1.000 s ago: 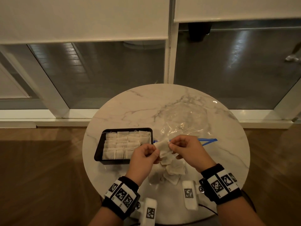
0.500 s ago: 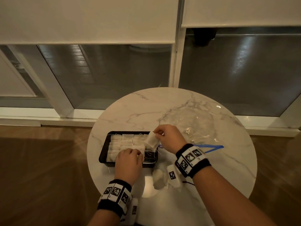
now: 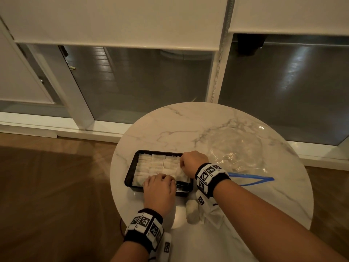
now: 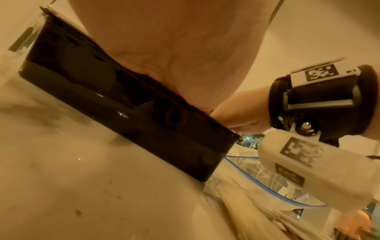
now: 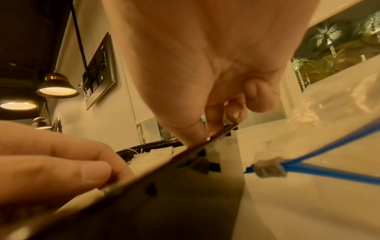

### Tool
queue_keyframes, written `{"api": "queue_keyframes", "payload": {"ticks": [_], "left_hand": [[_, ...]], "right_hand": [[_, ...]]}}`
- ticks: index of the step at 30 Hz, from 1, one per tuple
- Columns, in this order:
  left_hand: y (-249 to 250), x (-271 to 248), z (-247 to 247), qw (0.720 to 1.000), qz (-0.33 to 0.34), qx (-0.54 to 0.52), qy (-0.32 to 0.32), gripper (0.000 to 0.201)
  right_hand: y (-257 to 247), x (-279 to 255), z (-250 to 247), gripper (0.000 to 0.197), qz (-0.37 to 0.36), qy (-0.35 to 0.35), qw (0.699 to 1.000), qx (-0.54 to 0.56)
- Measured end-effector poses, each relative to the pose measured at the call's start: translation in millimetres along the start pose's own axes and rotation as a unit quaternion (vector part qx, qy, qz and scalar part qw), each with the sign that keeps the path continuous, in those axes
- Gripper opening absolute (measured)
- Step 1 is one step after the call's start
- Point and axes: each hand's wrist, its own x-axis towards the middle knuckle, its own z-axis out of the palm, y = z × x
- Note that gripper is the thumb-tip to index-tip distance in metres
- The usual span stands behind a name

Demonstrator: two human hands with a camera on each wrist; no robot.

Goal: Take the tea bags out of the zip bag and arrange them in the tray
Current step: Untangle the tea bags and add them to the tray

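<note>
A round marble table (grey-veined) stands on wood flooring beside windows with lowered blinds.

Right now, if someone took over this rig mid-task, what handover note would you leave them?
Left hand: curled fingers resting on the tea bags at the tray's near edge.
Right hand: fingers down at the tray's right side, seating a bag; grip hidden.
Black tray: nearly full of rows of tea bags.
Zip bag: looks emptied, right of the tray.
Left: loose bags near the table's front edge to tray.
</note>
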Motion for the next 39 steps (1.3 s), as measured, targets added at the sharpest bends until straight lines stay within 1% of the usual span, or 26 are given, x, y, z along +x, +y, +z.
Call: {"api": "queue_keyframes", "payload": {"ticks": [6,11,15,18,20,23,25,28,29,30,31,32,33,35,37,39], "left_hand": [[-4,1,5,1.0,-0.006,0.008,-0.007,0.037],[-3,2,4,1.0,-0.008,0.005,-0.007,0.036],[-2,0,0,1.0,0.0,0.0,-0.003,0.034],[-1,0,-3,1.0,0.004,-0.011,-0.002,0.033],[0,0,-5,1.0,0.005,-0.022,-0.004,0.032],[1,0,-8,0.999,0.008,-0.053,0.003,0.027],[3,-1,-13,0.997,0.013,-0.073,0.018,0.023],[14,-2,-25,0.992,0.055,-0.098,0.052,0.019],[20,-3,-29,0.989,0.075,-0.116,0.054,0.017],[26,-4,-34,0.985,0.094,-0.135,0.047,0.015],[32,-5,-37,0.982,0.113,-0.15,0.025,0.013],[40,-6,-39,0.979,0.133,-0.157,-0.007,0.01],[47,-7,-41,0.976,0.148,-0.154,-0.041,0.009],[62,-11,-40,0.974,0.168,-0.117,-0.102,0.012],[75,-15,-35,0.97,0.19,-0.067,-0.135,0.02],[84,-20,-28,0.964,0.212,-0.03,-0.16,0.028]], "right_hand": [[1,1,3,0.024,0.003,0.008,1.0,-0.02],[0,2,3,0.024,0.007,0.014,1.0,-0.021],[7,0,-1,0.03,0.009,0.016,0.999,0.05],[17,-8,-11,0.022,0.016,0.046,0.99,0.133],[25,-18,-17,0.018,0.018,0.076,0.977,0.196],[40,-39,-19,0.012,0.023,0.124,0.948,0.294],[52,-57,-18,0.011,0.03,0.145,0.928,0.342],[73,-85,-8,0.01,0.069,0.159,0.89,0.422],[81,-95,-2,0.009,0.087,0.163,0.877,0.444],[87,-105,3,0.008,0.099,0.163,0.868,0.459],[92,-114,9,0.006,0.109,0.158,0.863,0.467],[96,-123,14,0.005,0.116,0.147,0.866,0.463],[100,-130,20,0.005,0.119,0.133,0.877,0.446],[105,-142,31,0.003,0.137,0.091,0.909,0.384],[109,-148,41,0.021,0.166,0.039,0.934,0.315],[111,-150,49,0.041,0.184,-0.02,0.945,0.27]]}}
